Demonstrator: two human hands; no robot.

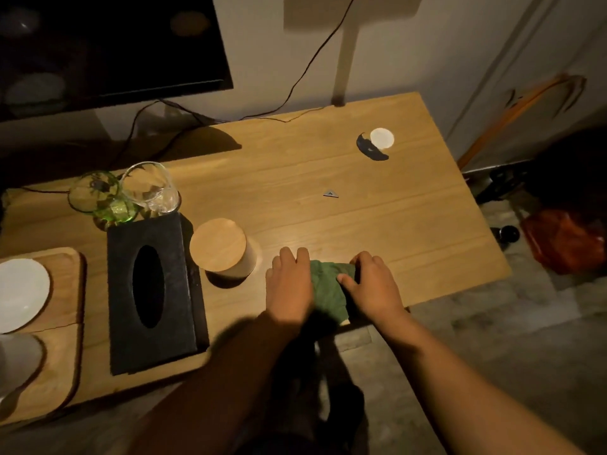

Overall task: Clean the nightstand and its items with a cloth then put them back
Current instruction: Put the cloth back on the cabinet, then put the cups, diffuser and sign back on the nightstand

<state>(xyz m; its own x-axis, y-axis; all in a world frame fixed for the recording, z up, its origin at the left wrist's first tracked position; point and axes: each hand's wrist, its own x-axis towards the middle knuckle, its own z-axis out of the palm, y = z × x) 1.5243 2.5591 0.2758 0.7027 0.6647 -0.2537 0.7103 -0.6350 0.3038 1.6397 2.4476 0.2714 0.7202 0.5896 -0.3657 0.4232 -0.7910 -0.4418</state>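
Note:
A green cloth [328, 287] lies bunched at the front edge of the wooden nightstand top [328, 178]. My left hand [289, 284] presses on its left side with fingers curled. My right hand [371, 284] grips its right side, thumb on top of the fabric. Left of the hands stand a jar with a wooden lid [218, 247], a black tissue box [152, 290], a green glass [98, 198] and a clear glass [151, 188]. A wooden tray [62, 323] at the far left carries a white plate [19, 293].
A small grey triangular piece [330, 193] lies mid-table. A white round disc with a dark curved piece [377, 142] sits at the back right. Cables [295, 83] run along the wall behind. A dark screen [108, 44] hangs at the back left. A red bag [561, 241] is on the floor, right.

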